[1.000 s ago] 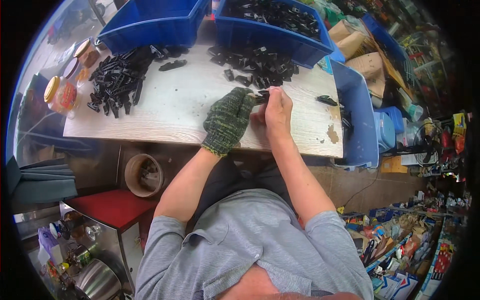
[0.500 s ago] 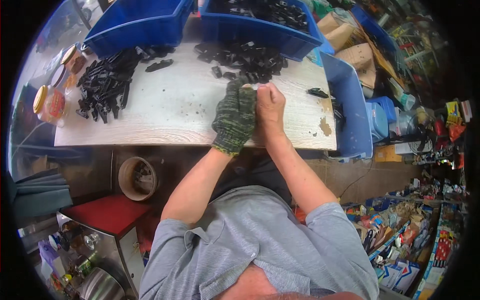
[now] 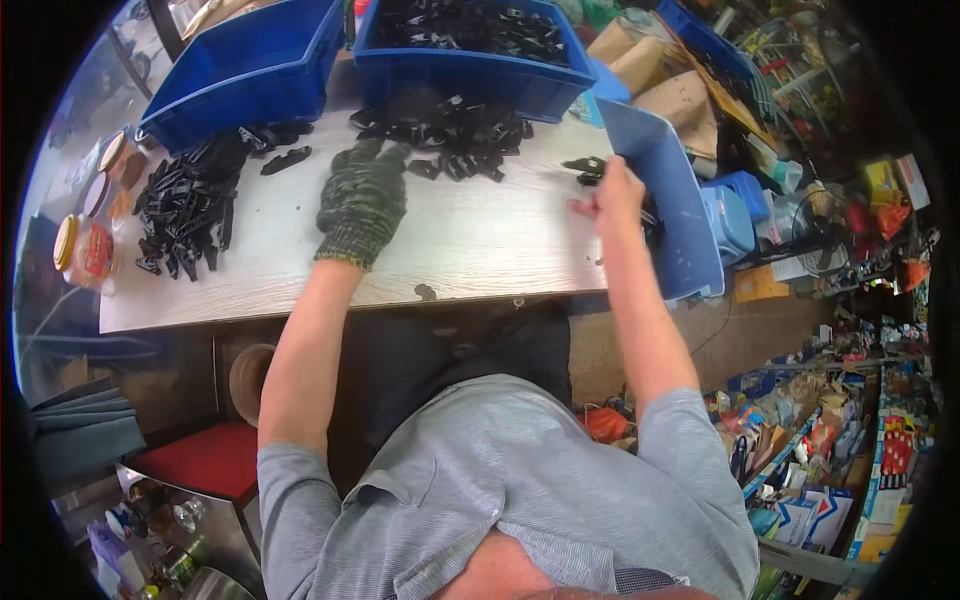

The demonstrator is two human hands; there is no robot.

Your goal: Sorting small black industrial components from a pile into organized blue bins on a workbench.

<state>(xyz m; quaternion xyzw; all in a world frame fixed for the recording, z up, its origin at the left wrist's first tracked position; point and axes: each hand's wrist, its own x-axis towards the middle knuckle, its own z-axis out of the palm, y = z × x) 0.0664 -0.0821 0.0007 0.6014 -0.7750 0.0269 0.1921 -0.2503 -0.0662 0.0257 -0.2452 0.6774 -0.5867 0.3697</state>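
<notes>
My left hand [image 3: 362, 205], in a dark green-grey knitted glove, is over the table at the near left edge of a heap of small black plastic parts [image 3: 465, 140]. Its fingertips are blurred, so whether they grip a part is unclear. My bare right hand [image 3: 618, 195] is at the table's right side, thumb spread away from the fingers. Beside its fingertips, black parts [image 3: 583, 165] rest near the table edge, close to a light blue bin [image 3: 672, 190]. A second pile of longer black parts [image 3: 190, 200] covers the table's left side.
An open blue crate [image 3: 240, 80] and another blue crate [image 3: 470, 75] full of black parts stand at the table's far side. Lidded jars [image 3: 85, 250] line the left edge. Below the table are a round bucket [image 3: 250, 382] and a red-topped cabinet [image 3: 200, 460].
My hands were together at the table's middle and are now apart. The right has moved right to the black part near the bin; the left has moved left. The whole view has shifted.
</notes>
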